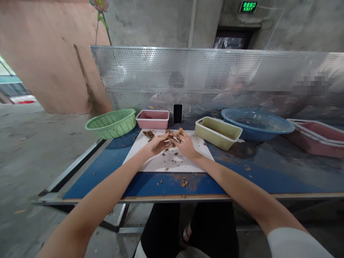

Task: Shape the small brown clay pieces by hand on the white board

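Above a white board [150, 165], my left hand [159, 144] and my right hand [185, 144] meet with curled fingers. Between their fingertips is a small brown lump [172, 135], mostly covered by the fingers; its exact kind cannot be made out. Just left of and beyond my left hand lies a cluster of dark brown lumps [148, 134] on the board. Another light brown piece [180, 130] shows just beyond my right fingers. Dark crumbs [176, 154] are scattered over the board below both hands.
Along the back of the blue table [102, 179] stand a green basket [113, 125], a pink bin [153, 123], a phone [177, 114], a yellow-green bin [219, 132], a blue basin [255, 130] and stacked pink bins [317, 139]. Behind rises a perforated metal panel [145, 71]. Small pebbles [184, 182] lie near the front edge.
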A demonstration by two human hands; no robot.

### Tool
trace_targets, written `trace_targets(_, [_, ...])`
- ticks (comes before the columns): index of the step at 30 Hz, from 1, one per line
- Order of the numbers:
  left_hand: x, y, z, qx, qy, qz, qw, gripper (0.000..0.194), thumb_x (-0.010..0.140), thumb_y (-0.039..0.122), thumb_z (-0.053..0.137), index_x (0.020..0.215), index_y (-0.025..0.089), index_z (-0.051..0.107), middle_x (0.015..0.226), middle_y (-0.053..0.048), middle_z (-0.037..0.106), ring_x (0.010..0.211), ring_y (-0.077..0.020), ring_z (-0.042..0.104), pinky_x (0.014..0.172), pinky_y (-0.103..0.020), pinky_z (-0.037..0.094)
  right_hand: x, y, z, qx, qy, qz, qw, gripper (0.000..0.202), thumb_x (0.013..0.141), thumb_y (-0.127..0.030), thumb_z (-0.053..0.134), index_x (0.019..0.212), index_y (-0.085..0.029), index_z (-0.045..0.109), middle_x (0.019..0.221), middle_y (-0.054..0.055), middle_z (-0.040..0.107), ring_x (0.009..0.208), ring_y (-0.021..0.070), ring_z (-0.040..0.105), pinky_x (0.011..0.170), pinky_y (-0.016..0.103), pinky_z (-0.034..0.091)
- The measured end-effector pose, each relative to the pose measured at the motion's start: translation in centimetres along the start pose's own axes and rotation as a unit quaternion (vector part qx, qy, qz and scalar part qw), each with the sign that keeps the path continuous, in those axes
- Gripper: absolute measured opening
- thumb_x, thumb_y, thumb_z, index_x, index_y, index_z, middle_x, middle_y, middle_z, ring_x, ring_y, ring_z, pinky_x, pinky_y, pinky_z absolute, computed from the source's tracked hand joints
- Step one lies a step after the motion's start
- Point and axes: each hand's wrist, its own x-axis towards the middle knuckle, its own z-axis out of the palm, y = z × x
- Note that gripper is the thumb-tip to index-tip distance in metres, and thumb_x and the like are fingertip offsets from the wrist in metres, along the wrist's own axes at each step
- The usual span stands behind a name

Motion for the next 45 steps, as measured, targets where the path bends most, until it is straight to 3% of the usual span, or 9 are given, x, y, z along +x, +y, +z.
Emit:
trace_targets(6, [0.1,0.0,-0.2,0.04,0.027,0.027,0.999,0.054,0.072,0.025,0.1,0.121,0.017,0.079,0.112,-0.011,0.079,0.09,-0.0199,0.076,0.088,-0.036,0.061,0.0,0.2,0.1,-0.026,0.004,0.005,1.0,0.019,0.104,-0.042,0.067,0.105,-0.025,0.074,0.097,0.004,0.061,0.087,0.0212,0.061,0.088,0.037,0.057])
trace_targets(12, [0.1,0.3,-0.3,0.076,0.028,0.04,0.996,0.058,0.068,0.025,0.102,0.12,0.017,0.077,0.113,-0.012,0.079,0.094,-0.0222,0.075,0.088,-0.038,0.06,0.0,0.2,0.1,-0.015,-0.023,0.032,0.999,0.02,0.103,-0.044,0.069,0.109,-0.025,0.075,0.097,0.005,0.062,0.087,0.0215,0.062,0.087,0.037,0.057])
trace_targets(22, [0.1,0.8,-1.0,0.142,0.017,0.054,0.988,0.068,0.069,0.029,0.102,0.128,0.016,0.073,0.112,-0.014,0.079,0.096,-0.0241,0.076,0.088,-0.038,0.059,0.2,0.1,-0.7,-0.008,-0.069,-0.003,0.998,0.017,0.1,-0.041,0.074,0.104,-0.024,0.078,0.094,0.005,0.064,0.087,0.0216,0.063,0.086,0.038,0.057])
trace_targets(26, [0.2,0.7,-1.0,0.146,0.005,0.051,0.988,0.065,0.071,0.032,0.101,0.128,0.015,0.074,0.113,-0.015,0.078,0.096,-0.0235,0.075,0.087,-0.038,0.059,0.2,0.4,-0.6,-0.012,-0.076,-0.008,0.997,0.019,0.105,-0.038,0.067,0.1,-0.024,0.077,0.095,0.005,0.067,0.088,0.0214,0.064,0.085,0.038,0.056])
trace_targets(30, [0.2,0.2,-0.9,0.118,0.002,0.038,0.992,0.06,0.068,0.032,0.102,0.119,0.015,0.074,0.101,-0.011,0.079,0.087,-0.0207,0.074,0.082,-0.035,0.057,0.1,0.4,-0.4,-0.018,-0.097,-0.034,0.995,0.022,0.11,-0.031,0.058,0.097,-0.024,0.075,0.099,0.006,0.071,0.093,0.0223,0.065,0.091,0.039,0.057])
trace_targets(34, [0.1,0.1,-0.7,0.116,0.008,0.04,0.992,0.064,0.067,0.029,0.103,0.121,0.016,0.072,0.091,-0.008,0.079,0.082,-0.0202,0.075,0.083,-0.035,0.055,0.0,0.9,-0.5,-0.046,-0.144,-0.064,0.986,0.026,0.108,-0.022,0.054,0.094,-0.024,0.075,0.104,0.009,0.073,0.101,0.0254,0.065,0.096,0.045,0.058])
trace_targets(37, [0.0,0.2,-0.6,0.111,0.001,0.034,0.993,0.066,0.067,0.027,0.103,0.124,0.017,0.07,0.091,-0.007,0.08,0.085,-0.0212,0.076,0.086,-0.035,0.054,0.0,1.4,-0.5,-0.053,-0.145,-0.072,0.985,0.029,0.106,-0.019,0.052,0.088,-0.024,0.074,0.099,0.009,0.071,0.098,0.0262,0.065,0.096,0.049,0.058])
trace_targets(41, [0.2,0.3,-0.6,0.093,0.024,0.025,0.995,0.064,0.064,0.025,0.104,0.119,0.016,0.073,0.095,-0.008,0.079,0.086,-0.0203,0.075,0.085,-0.035,0.054,-0.1,1.1,-0.4,-0.054,-0.126,-0.049,0.989,0.027,0.111,-0.027,0.05,0.1,-0.024,0.075,0.102,0.009,0.068,0.097,0.0247,0.065,0.093,0.045,0.059])
trace_targets(45, [0.3,0.2,-0.8,0.084,0.039,0.021,0.995,0.062,0.064,0.027,0.104,0.118,0.017,0.076,0.105,-0.009,0.079,0.089,-0.0192,0.074,0.083,-0.033,0.054,0.1,0.1,-0.4,-0.102,-0.093,-0.029,0.99,0.022,0.112,-0.036,0.055,0.121,-0.025,0.071,0.109,0.01,0.065,0.106,0.0274,0.063,0.1,0.047,0.057])
